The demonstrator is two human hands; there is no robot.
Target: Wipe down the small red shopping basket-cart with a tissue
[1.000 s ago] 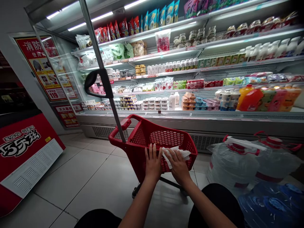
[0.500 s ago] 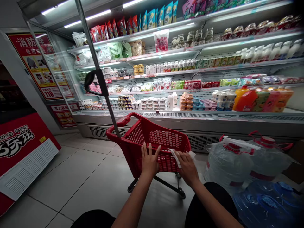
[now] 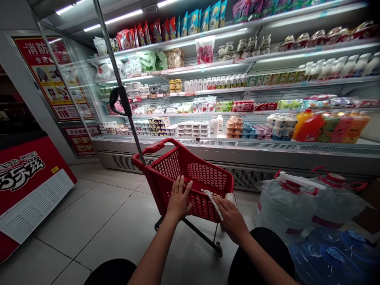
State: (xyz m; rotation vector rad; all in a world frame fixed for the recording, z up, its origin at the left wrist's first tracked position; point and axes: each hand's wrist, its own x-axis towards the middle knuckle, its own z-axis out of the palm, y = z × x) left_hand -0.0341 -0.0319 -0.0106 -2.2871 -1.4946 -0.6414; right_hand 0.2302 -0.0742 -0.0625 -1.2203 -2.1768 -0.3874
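A red plastic shopping cart (image 3: 156, 189) with mesh sides stands in front of me, tilted in my view. Against its near side rests my left hand (image 3: 179, 201), fingers spread and nothing held. My right hand (image 3: 232, 218) lies at the cart's right end, pressing a folded white cloth (image 3: 213, 202) to the near side by the rim. Part of the cloth is hidden under the fingers, and a white bit shows beyond them at the corner. The cart appears to hold no goods in the part I can see.
A lit refrigerated display case (image 3: 252, 148) with dairy goods and drinks runs behind the cart. Large clear water jugs (image 3: 285, 206) and blue bottles (image 3: 329, 253) stand at right. A red freezer (image 3: 32, 194) is at left. A metal pole with a black handle (image 3: 122, 101) rises beside the cart.
The cart has swung slightly, its right end coming left and nearer to me. Both hands have shifted left along with it, the right still holding the white cloth.
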